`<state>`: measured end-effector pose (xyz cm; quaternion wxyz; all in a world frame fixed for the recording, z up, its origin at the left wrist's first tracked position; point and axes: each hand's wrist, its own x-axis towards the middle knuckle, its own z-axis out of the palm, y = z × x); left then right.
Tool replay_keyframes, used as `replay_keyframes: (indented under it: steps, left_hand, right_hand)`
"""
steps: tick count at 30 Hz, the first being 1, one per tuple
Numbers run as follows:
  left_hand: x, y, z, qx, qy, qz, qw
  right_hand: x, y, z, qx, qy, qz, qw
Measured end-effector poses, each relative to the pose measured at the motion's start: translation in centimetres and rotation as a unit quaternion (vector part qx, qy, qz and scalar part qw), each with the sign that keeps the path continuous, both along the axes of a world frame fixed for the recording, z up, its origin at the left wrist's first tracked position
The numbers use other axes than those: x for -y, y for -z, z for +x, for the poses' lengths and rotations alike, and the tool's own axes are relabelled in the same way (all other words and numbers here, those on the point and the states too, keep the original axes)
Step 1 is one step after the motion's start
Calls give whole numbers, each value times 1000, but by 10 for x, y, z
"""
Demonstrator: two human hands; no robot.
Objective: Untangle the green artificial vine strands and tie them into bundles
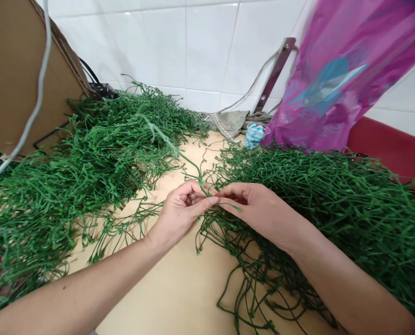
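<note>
Between my two hands, over the middle of the table, is a thin green artificial plant stem (pixel 192 164) whose far end blurs up to the left. My left hand (pixel 186 202) is closed, pinching it between thumb and fingers. My right hand (pixel 251 207) meets the left fingertips and pinches the same stem, with a short green end sticking out below its fingers. To the right, a large heap of similar green stems (pixel 360 209) reaches under my right forearm. Another big heap (pixel 106 144) lies to the left, with loose strands near my left wrist.
A cardboard box (pixel 26 79) and a hanging pale cable (pixel 36 109) are at the left. Against the white tiled wall stand a metal bracket (pixel 273 77) and a pink plastic bag (pixel 319 102). Grey cloth (pixel 231 123) and a blue-white bundle (pixel 255 136) lie at the back. Bare tabletop (pixel 172 284) shows in front.
</note>
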<state>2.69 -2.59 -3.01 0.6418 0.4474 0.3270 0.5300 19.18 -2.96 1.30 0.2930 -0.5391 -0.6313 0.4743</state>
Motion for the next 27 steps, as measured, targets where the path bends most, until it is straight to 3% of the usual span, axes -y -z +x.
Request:
replay_keyframes:
  steps: [5,12,17,20,22,25,27]
  left_hand:
    - [0,2,-1,36,12,-23,999]
    - [-2,-1,-6,104,81,-107,985]
    - [-4,1,-6,132,53,-159,977]
    - [-4,2,-5,126,42,-154,979]
    - [-3,2,-4,116,33,-138,983]
    - [-3,2,-2,105,30,-110,988]
    - [-2,2,-2,99,35,-97,990]
  right_hand:
    - [0,3,-4,-1,22,7,1000]
    - [-2,11,-8,-41,-52,47,997]
    - [-3,20,-5,18,-48,106,993]
    - [-3,16,-3,27,-43,142,989]
    - [-3,10,-2,8,-2,150,989]
    - [1,1,-3,-8,47,126,991]
    - [4,-2,-6,-18,25,86,996]
